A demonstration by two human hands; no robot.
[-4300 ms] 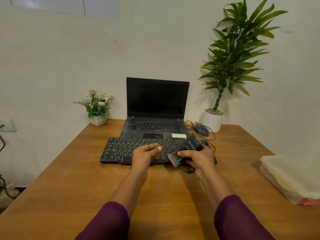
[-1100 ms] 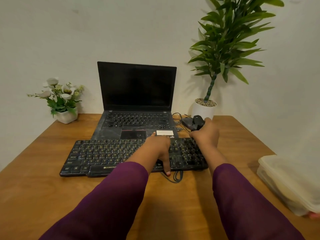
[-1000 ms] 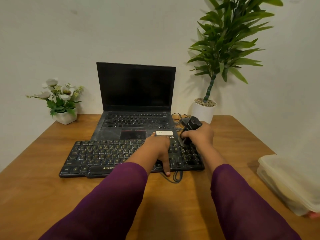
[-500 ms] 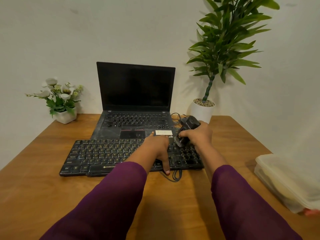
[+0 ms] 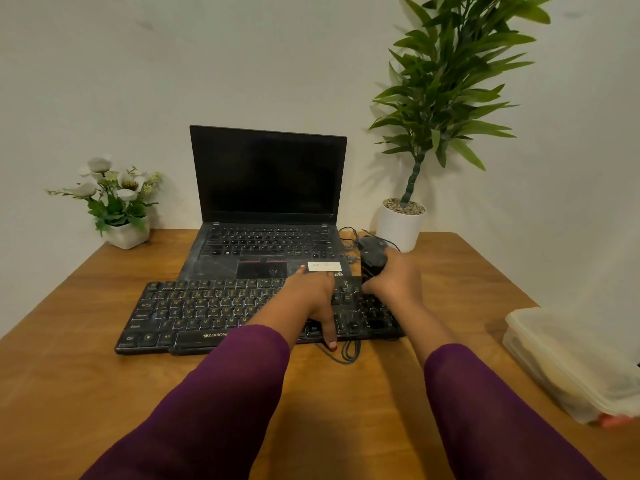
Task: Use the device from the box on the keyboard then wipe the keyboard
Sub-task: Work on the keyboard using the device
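Note:
A black keyboard (image 5: 207, 313) lies on the wooden table in front of an open laptop (image 5: 266, 188). My left hand (image 5: 311, 299) rests flat on the keyboard's right half, fingers stretched toward its far edge and thumb down at the front edge. My right hand (image 5: 394, 278) grips the small black cleaning device (image 5: 373, 255) over the keyboard's far right corner. Only the device's dark top shows above my fingers; its brush end is hidden by my hand. The clear plastic box (image 5: 571, 362) sits at the table's right edge.
A tall potted plant (image 5: 401, 226) stands just behind my right hand, with black cables (image 5: 348, 237) beside it. A small flower pot (image 5: 121, 223) sits at the back left. The keyboard's cable (image 5: 349, 355) loops at its front edge.
Since 4.3 s ago both hands have moved onto the keyboard's right part. Over the last second my right hand worked the device back and forth there; my left hand stayed put.

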